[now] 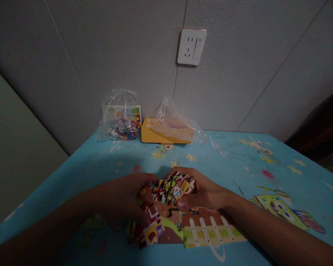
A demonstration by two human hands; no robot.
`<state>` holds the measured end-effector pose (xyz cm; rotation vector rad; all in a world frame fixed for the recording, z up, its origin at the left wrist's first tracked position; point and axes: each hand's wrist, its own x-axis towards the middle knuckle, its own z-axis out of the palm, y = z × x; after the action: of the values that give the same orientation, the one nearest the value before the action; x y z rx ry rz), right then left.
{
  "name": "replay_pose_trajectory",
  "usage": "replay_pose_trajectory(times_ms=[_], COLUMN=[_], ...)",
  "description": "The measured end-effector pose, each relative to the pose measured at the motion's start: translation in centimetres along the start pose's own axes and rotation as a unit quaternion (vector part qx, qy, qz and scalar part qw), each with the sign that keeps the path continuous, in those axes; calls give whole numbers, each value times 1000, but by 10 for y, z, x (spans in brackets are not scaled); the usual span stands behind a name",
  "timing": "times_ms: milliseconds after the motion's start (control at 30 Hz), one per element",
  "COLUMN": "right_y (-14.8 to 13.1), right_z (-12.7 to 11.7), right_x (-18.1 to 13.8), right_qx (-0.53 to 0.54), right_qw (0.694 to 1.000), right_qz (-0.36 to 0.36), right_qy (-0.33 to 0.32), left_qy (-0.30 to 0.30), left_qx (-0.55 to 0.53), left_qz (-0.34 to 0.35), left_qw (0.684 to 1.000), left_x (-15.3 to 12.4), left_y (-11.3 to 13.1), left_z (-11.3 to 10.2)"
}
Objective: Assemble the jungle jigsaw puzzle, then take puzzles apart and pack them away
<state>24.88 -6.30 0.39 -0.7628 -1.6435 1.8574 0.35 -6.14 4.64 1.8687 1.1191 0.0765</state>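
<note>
My left hand [124, 195] and my right hand [204, 190] curl round a heap of loose colourful jigsaw pieces [172, 187], fingers closed against it from both sides. The heap rests on the far edge of a partly joined jigsaw picture [199, 229] with a brown fence, white pickets and green grass, lying flat on the blue cartoon-printed tabletop [72, 173]. Both forearms reach in from the near edge.
Against the grey wall stand a clear plastic bag holding a printed card and puzzle pieces [122, 120] and a yellow box under a crumpled clear bag [166, 131]. A white wall socket [191, 46] is above. Dark furniture [324, 129] is at right.
</note>
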Motion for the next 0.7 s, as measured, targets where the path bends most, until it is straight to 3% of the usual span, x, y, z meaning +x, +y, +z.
replay_pose_trajectory(times_ms=[100, 333, 533, 700], right_y=[1, -4, 0, 2], right_z=[-1, -3, -10, -7], right_x=[2, 6, 7, 2], right_qx=[23, 15, 4, -33], right_qw=[999, 987, 959, 971], right_qz=[-8, -85, -195, -171], right_qy=[30, 132, 206, 165], left_qy=[44, 62, 210, 326], left_qx=[26, -96, -95, -122], left_qz=[-3, 62, 94, 94], left_qw=[999, 992, 968, 933], left_x=[5, 23, 35, 43], left_y=[-6, -19, -28, -33], left_z=[-7, -19, -21, -13])
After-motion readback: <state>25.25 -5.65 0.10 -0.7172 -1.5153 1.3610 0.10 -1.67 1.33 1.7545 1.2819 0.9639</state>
